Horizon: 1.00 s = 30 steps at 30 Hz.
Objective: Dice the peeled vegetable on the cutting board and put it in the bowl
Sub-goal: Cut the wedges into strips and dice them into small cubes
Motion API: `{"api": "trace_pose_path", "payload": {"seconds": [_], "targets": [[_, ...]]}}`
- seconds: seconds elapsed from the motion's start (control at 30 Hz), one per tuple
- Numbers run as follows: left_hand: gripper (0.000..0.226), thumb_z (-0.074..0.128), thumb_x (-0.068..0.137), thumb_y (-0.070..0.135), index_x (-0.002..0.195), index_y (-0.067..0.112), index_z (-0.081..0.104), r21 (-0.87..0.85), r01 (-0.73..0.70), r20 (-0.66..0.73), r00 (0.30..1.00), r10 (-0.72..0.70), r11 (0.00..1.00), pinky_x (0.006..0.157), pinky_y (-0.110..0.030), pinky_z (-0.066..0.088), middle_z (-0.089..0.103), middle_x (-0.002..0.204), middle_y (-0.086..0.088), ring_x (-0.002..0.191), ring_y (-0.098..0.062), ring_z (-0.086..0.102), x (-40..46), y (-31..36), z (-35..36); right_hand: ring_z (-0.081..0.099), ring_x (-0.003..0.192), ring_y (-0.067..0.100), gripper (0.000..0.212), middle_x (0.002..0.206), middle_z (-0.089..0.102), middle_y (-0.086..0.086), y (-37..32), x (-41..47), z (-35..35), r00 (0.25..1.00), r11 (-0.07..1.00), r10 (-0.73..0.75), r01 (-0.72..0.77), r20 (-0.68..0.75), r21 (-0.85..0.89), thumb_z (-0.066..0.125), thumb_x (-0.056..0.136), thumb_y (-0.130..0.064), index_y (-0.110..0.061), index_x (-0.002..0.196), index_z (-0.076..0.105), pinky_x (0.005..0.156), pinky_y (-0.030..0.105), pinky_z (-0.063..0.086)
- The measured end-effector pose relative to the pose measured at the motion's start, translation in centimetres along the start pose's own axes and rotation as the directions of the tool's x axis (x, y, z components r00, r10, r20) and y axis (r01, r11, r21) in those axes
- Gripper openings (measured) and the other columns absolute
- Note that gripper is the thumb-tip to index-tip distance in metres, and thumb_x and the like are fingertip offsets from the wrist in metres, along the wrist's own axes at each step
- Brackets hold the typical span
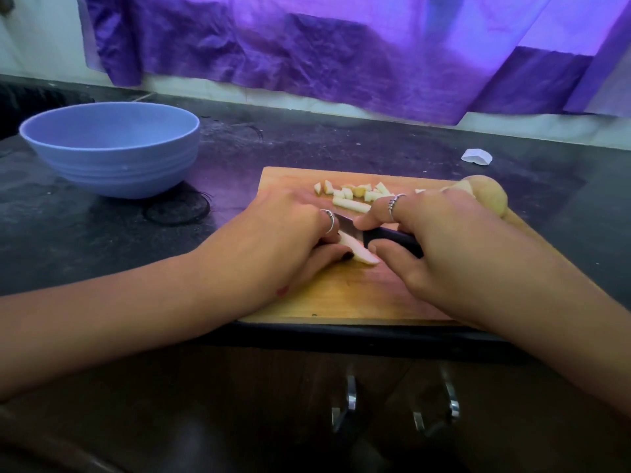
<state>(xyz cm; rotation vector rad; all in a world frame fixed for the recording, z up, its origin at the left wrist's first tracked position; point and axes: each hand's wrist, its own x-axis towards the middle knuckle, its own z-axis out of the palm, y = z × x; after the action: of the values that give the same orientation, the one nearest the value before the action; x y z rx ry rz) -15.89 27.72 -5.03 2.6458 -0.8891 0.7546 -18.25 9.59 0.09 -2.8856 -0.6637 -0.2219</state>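
Dicing is well underway here, nothing's gone in the bowl (109, 148) yet as far as I can see from this angle. The cutting board (358, 295) sits at the front edge of the dark tabletop (307, 141), and the blue bowl is off to the left, well apart from it.

The left hand (286, 233) has its fingers curled down over a pale slice of vegetable (362, 256) near the middle of the board, pinning it in place. The right hand (444, 233) is wrapped round the dark handle of a small knife (386, 238), with the blade running in under the left fingers, so it looks like a cut is being made right at the slice.

Behind the hands there's a little heap of diced pieces (355, 194) plus a longer strip, and at the far right edge of the board a bigger uncut chunk (488, 194) pokes out behind the right hand.

My guess at what's next: chop this slice down into cubes, keeping those fingertips tucked back since the blade is really close to them, then do the big chunk, then scoop everything over to the bowl.
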Motion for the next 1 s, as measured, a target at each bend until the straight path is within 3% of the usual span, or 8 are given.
{"api": "trace_pose_path", "payload": {"seconds": [0.1,0.2,0.27,0.37,0.57,0.7,0.8,1.0], "targets": [[0.034,0.055,0.082,0.039,0.065,0.015,0.071,0.027,0.031,-0.014,0.999,-0.030,0.999,0.062,-0.023,0.034,0.065,0.064,0.004,0.064,-0.011,0.054,-0.1,0.1,0.0,0.032,0.071,0.001,0.027,0.082,0.038,-0.014,0.5,-0.7,-0.5,0.999,0.999,-0.025,0.025,0.030,0.023,0.051,0.092,-0.041,-0.045,0.118,0.053,0.058,0.020,0.033],[0.029,0.058,0.081,0.036,0.064,0.014,0.071,0.063,0.033,-0.025,0.999,-0.032,0.997,0.059,-0.018,0.026,0.062,0.060,0.005,0.063,-0.008,0.050,-0.1,0.3,0.0,0.042,0.078,0.004,0.024,0.079,0.028,-0.019,1.0,-2.2,-1.1,0.997,0.997,-0.043,0.038,0.066,0.068,0.053,0.090,-0.040,-0.045,0.113,0.054,0.064,0.021,0.040],[0.027,0.061,0.079,0.033,0.063,0.013,0.070,0.061,0.012,-0.045,0.999,-0.009,0.998,0.059,-0.016,0.022,0.061,0.058,0.005,0.072,-0.009,0.045,0.0,0.4,0.0,0.049,0.079,0.005,0.023,0.086,0.036,-0.020,1.3,-3.2,-1.4,0.997,0.995,-0.045,0.039,0.069,0.087,0.052,0.089,-0.041,-0.048,0.110,0.053,0.068,0.021,0.044],[0.039,0.052,0.083,0.041,0.063,0.013,0.071,0.049,0.008,-0.056,0.998,-0.005,0.999,0.063,-0.018,0.030,0.065,0.062,0.003,0.074,-0.010,0.048,-0.1,0.3,0.2,0.053,0.084,0.004,0.021,0.094,0.055,-0.017,2.1,-4.8,-1.5,0.997,0.993,-0.062,0.056,0.048,0.108,0.051,0.087,-0.043,-0.048,0.107,0.054,0.072,0.022,0.045],[0.046,0.041,0.084,0.045,0.074,0.014,0.074,0.027,0.035,0.004,0.999,-0.035,0.999,0.069,-0.026,0.041,0.071,0.076,0.002,0.075,-0.016,0.064,-0.5,0.3,0.1,0.057,0.075,0.004,0.021,0.074,0.059,-0.019,2.5,-7.3,-2.0,0.999,0.995,-0.027,0.023,0.035,0.101,0.058,0.080,-0.043,-0.051,0.099,0.060,0.061,0.023,0.047],[0.044,0.042,0.087,0.044,0.090,0.015,0.075,-0.071,0.031,0.047,0.998,-0.028,0.997,0.076,-0.028,0.046,0.072,0.090,0.004,0.085,-0.008,0.059,-1.0,0.1,-0.3,0.054,0.082,0.006,0.032,0.091,0.060,-0.013,2.3,-6.8,-1.0,0.999,0.998,-0.036,0.036,0.009,0.055,0.041,0.084,-0.052,-0.053,0.116,0.048,0.071,0.028,0.047],[0.039,0.046,0.088,0.042,0.099,0.018,0.074,-0.104,0.059,0.082,0.995,-0.051,0.993,0.077,-0.032,0.051,0.072,0.096,0.005,0.089,-0.011,0.063,-1.2,0.0,-0.5,0.054,0.094,0.012,0.035,0.103,0.058,-0.010,1.3,-5.8,-0.3,0.998,0.997,-0.065,0.065,-0.001,-0.040,0.035,0.095,-0.046,-0.050,0.131,0.034,0.078,0.029,0.046],[0.029,0.055,0.087,0.031,0.101,0.014,0.075,-0.135,0.060,0.045,0.997,-0.054,0.989,0.082,-0.024,0.047,0.073,0.099,0.003,0.094,-0.011,0.065,-1.6,0.1,-0.4,0.049,0.082,0.016,0.039,0.101,0.058,-0.006,0.4,-3.0,1.1,0.993,0.979,-0.111,0.104,-0.030,-0.177,0.044,0.099,-0.027,-0.041,0.133,0.033,0.058,0.027,0.039]]}}
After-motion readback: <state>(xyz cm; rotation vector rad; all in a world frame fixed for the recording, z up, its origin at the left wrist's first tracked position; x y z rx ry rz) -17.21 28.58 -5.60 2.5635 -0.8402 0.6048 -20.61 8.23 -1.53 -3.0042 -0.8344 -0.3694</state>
